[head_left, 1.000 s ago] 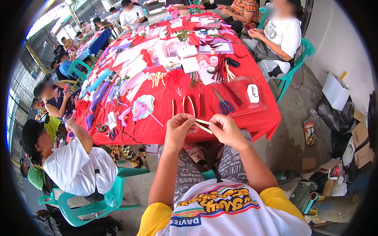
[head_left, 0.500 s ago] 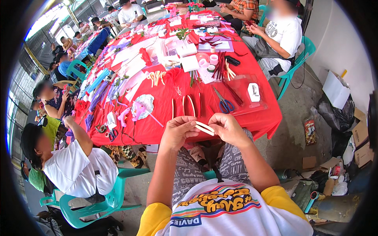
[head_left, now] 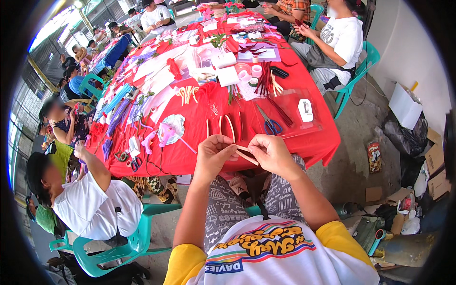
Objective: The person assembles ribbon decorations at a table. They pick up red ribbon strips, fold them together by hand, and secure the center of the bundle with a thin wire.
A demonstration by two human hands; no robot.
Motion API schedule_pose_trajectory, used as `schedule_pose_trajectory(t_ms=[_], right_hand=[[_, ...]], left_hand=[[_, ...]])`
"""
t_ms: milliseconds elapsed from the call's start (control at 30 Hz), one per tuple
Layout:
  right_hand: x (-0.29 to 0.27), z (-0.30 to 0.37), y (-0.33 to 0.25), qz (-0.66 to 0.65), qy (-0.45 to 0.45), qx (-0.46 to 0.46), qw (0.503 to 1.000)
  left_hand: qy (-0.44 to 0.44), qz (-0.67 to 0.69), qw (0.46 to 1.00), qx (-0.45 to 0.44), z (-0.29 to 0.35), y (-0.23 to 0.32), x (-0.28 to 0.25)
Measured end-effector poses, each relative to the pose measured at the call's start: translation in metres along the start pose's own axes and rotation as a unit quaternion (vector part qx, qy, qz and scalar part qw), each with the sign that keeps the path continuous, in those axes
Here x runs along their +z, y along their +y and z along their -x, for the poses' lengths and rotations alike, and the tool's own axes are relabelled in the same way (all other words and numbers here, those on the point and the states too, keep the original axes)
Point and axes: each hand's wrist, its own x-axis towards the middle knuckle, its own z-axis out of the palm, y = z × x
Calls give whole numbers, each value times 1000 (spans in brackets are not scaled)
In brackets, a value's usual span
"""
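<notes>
Above the near edge of the red-covered table [head_left: 304,148], my left hand [head_left: 213,154] and my right hand [head_left: 273,153] face each other. Both pinch a folded cream pipe cleaner [head_left: 248,158] between thumb and fingers; its two strands spread slightly apart between the hands. Just beyond my hands lie a bent cream pipe cleaner [head_left: 231,124] and a short dark red one [head_left: 241,124]. Scissors with blue handles [head_left: 272,126] rest to the right of these. Farther back are a bunch of cream pipe cleaners [head_left: 187,94] and dark red ones [head_left: 280,111].
A white tape dispenser [head_left: 305,110] and pink rolls [head_left: 256,71] sit on the table. Near the left edge are a pink flower [head_left: 166,133] and a black cord. A person in white sits at my left on a green chair [head_left: 99,251]; another sits at far right. Cardboard boxes [head_left: 436,159] stand right.
The folded pipe cleaner has turned in my fingers, and its strands now show a narrower side. My right hand has shifted slightly left and up over its end.
</notes>
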Motion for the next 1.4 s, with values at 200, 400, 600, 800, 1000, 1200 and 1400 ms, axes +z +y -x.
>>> schedule_pose_trajectory(t_ms=[200,400,600,800,1000,1200,1400], right_hand=[[-2,-6,-5,36,19,-38,998],[-1,-3,0,13,-51,13,999],[4,-4,-4,-107,-54,100,988],[6,-7,0,-215,-41,125,968],[6,-8,7,-254,-44,104,961],[3,-6,7,-123,-55,63,989],[3,-5,10,-128,-20,42,991]], left_hand=[[-46,12,999,-6,1,5,-5],[-5,-14,1000,24,-1,5,-2],[-4,-14,1000,9,-3,5,1],[-8,50,999,-8,0,-1,4],[20,56,998,-22,0,-3,6],[-9,11,999,-51,-2,-2,0],[0,51,995,-83,1,4,6]])
